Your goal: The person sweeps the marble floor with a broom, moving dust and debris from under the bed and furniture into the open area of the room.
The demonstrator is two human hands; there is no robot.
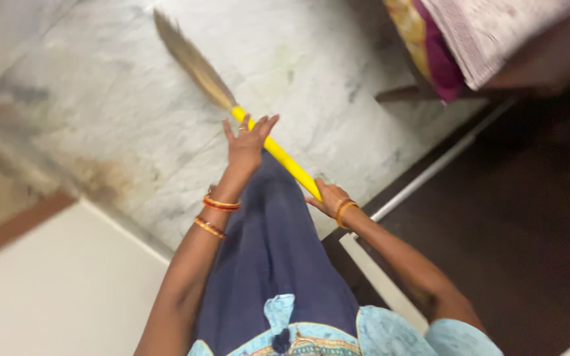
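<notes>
While we look down from the head camera, we see a broom (245,122) held slantwise over the floor (120,99). Its handle (285,161) is a straight, smooth tube of bright yellow, probably plastic, and it runs from the lower right up to the upper left. At the far end the handle joins a long, thin brush (189,59) of dry, straw-coloured grass, which narrows to a soft tip close to the floor; the brush is a little blurred.

Our left hand (247,145) lies on the upper part of the handle, near the place where the brush begins. Its fingers are spread and loose, so it rests on the tube more than it grips it. Our right hand (328,196) is lower on the handle and is closed around its end. Both wrists carry thin orange and gold bangles (219,204).

The floor is of pale marble with grey veins, polished, with a brownish stain near its left edge. Under the arms hangs dark blue cloth (272,264), smooth and plain, and below it a light blue top with a printed border. At the upper right we see folded fabrics (470,33), one white with a fine pattern, one purple, one yellow, lying on something dark.
</notes>
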